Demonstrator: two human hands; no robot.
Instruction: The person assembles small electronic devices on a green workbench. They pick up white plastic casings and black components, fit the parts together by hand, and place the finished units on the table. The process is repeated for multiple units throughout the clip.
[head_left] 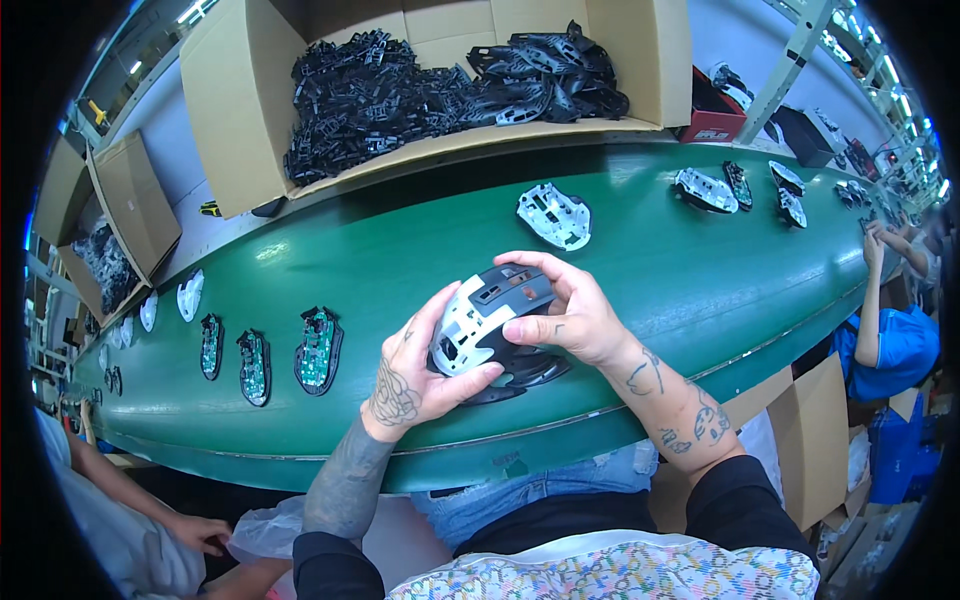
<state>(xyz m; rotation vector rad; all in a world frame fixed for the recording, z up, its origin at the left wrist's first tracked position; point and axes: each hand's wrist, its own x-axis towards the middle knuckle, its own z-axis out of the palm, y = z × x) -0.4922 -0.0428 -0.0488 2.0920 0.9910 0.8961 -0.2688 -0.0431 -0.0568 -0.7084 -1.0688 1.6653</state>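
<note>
Above the near edge of the green belt, I hold a partly built computer mouse (478,318) with a white and dark grey shell between both hands. My left hand (412,372) grips its left side, thumb along the near edge. My right hand (578,318) wraps its right side, with the thumb pressed on the top and the fingers round the far end. Under the mouse, a dark mouse part (525,372) shows only partly. Beyond my hands a white mouse shell (556,216) lies with its inside up.
Green circuit boards in black bases (318,350) and white shells (190,295) lie along the green belt (400,250) at left. More mouse parts (706,190) lie at far right. A large cardboard box (235,110) of black parts stands behind. Co-workers sit at both sides.
</note>
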